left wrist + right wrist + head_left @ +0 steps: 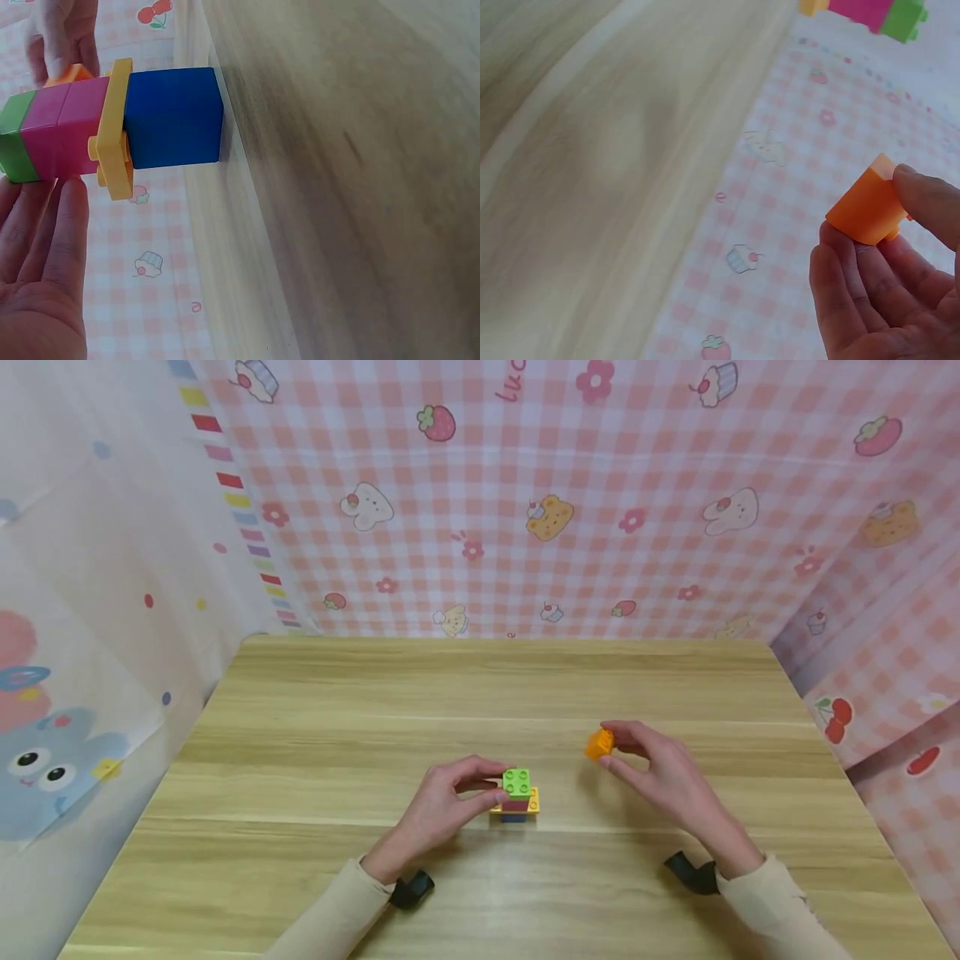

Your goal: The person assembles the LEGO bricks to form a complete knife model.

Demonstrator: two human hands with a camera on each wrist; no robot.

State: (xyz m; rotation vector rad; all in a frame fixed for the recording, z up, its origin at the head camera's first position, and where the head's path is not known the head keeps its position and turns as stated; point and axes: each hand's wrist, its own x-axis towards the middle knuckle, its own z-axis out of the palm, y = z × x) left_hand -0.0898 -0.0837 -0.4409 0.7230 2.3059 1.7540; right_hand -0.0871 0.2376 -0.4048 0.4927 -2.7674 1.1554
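Observation:
A stack of toy bricks stands upright on the table, near its middle. From the bottom up it has a blue brick (174, 117), a wider yellow plate (114, 142), pink bricks (64, 126) and a green brick (516, 782) with round studs. My left hand (452, 799) pinches the stack's upper part between thumb and fingers, at the green and pink bricks. To the right and farther back, my right hand (663, 771) holds an orange brick (866, 204) between thumb and fingertips, raised off the table and apart from the stack.
The wood-grain table (337, 710) spreads around both hands. Behind it hangs a pink checked cloth (495, 468), with a pale printed cloth (82, 560) on the left. Black wrist mounts (412, 890) show beside both sleeves.

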